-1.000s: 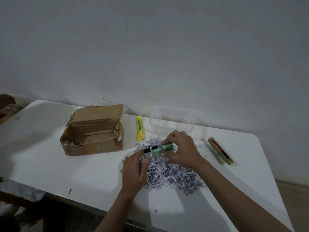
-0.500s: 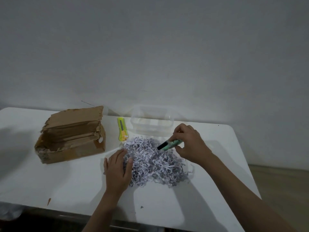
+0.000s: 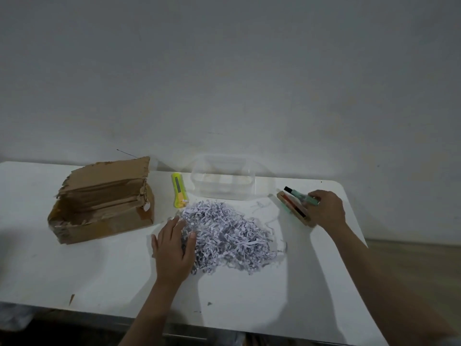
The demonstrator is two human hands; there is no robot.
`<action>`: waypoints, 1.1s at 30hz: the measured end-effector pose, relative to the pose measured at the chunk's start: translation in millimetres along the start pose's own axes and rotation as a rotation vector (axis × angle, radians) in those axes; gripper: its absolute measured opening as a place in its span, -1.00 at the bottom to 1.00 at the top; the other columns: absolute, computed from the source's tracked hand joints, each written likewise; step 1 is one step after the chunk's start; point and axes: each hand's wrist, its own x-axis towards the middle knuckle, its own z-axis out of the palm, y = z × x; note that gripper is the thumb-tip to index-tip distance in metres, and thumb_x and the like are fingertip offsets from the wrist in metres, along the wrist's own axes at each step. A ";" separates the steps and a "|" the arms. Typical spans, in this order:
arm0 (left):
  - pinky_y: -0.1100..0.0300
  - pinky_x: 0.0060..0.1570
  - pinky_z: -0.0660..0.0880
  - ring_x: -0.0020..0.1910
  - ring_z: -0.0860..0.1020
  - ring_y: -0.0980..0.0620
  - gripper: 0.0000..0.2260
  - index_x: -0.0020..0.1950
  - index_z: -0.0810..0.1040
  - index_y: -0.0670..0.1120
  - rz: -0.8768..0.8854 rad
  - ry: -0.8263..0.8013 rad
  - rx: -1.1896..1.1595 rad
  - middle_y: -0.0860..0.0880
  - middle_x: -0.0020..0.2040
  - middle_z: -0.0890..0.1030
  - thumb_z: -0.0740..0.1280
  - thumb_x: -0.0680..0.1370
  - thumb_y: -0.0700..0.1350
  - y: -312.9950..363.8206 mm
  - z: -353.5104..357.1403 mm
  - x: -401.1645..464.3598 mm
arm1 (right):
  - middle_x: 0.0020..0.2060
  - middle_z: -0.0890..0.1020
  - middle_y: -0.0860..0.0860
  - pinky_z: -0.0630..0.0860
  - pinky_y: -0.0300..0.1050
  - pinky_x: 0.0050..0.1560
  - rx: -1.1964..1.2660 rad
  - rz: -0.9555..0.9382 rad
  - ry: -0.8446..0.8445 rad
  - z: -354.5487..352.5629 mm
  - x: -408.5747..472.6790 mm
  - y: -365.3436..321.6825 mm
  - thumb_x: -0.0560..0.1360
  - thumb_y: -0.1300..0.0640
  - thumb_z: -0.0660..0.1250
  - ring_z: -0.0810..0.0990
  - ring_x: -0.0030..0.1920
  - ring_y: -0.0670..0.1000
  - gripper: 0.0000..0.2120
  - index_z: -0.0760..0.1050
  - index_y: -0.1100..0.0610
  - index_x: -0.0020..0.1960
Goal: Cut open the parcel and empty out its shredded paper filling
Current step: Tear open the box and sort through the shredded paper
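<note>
A torn-open brown cardboard parcel [image 3: 102,201] lies at the table's left, its flap up. A heap of white shredded paper [image 3: 224,233] covers the table's middle. My left hand [image 3: 173,248] rests flat, fingers apart, on the heap's left edge. Over at the right, my right hand [image 3: 325,209] grips a green marker with a black cap [image 3: 298,194] just above a small wooden box [image 3: 294,208]. A yellow utility knife [image 3: 179,190] lies between the parcel and the heap.
A clear plastic container [image 3: 224,181] stands behind the heap near the wall. The white table [image 3: 99,275] ends close to my right hand on the right and runs along the front below my arms. Small scraps lie near the front edge.
My right hand has carried the green marker from above the shredded paper to the wooden box on the right. My left hand has stayed on the heap's left side.
</note>
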 end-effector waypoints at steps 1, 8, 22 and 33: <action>-0.25 0.36 0.08 0.38 0.35 -0.12 -0.48 0.28 0.48 -0.11 -0.003 -0.002 -0.004 -0.09 0.35 0.45 0.05 0.52 0.20 0.6 -0.1 0.3 | 0.04 0.65 0.12 0.52 -0.04 0.02 0.033 0.022 -0.034 2.6 1.6 2.9 0.44 0.08 0.41 0.59 0.03 0.18 -0.74 0.61 0.13 0.10; -0.25 0.39 0.10 0.47 0.18 -0.14 -0.31 0.43 0.29 -0.12 -0.023 0.030 -0.030 -0.14 0.48 0.26 0.00 0.51 0.36 -4.5 1.4 2.3 | -0.02 0.60 0.20 0.38 -0.14 0.00 0.138 -0.461 0.221 18.3 -42.2 -6.3 0.49 0.13 0.28 0.53 0.03 0.21 -0.72 0.57 0.20 0.15; -0.31 0.40 -0.10 0.48 0.18 -0.13 -0.28 0.41 0.34 -0.09 -0.125 -0.067 0.004 -0.14 0.46 0.31 -0.01 0.46 0.39 -2.6 1.9 2.6 | 0.52 0.15 0.07 -0.18 0.08 0.49 0.130 -0.428 -0.454 81.3 -65.5 -49.1 0.58 -0.22 -0.04 0.01 0.53 0.01 -0.40 0.16 0.10 0.49; -0.29 0.42 -0.05 0.42 0.26 0.02 -0.23 0.40 0.33 -0.08 -0.160 0.033 -0.222 -0.02 0.40 0.37 0.01 0.43 0.45 -13.4 -31.2 -9.5 | 0.52 0.00 -0.21 0.06 -0.07 0.44 0.421 -0.430 -0.341 47.4 -114.9 -8.1 0.20 -0.58 0.15 0.01 0.51 -0.12 0.05 -0.07 -0.10 0.52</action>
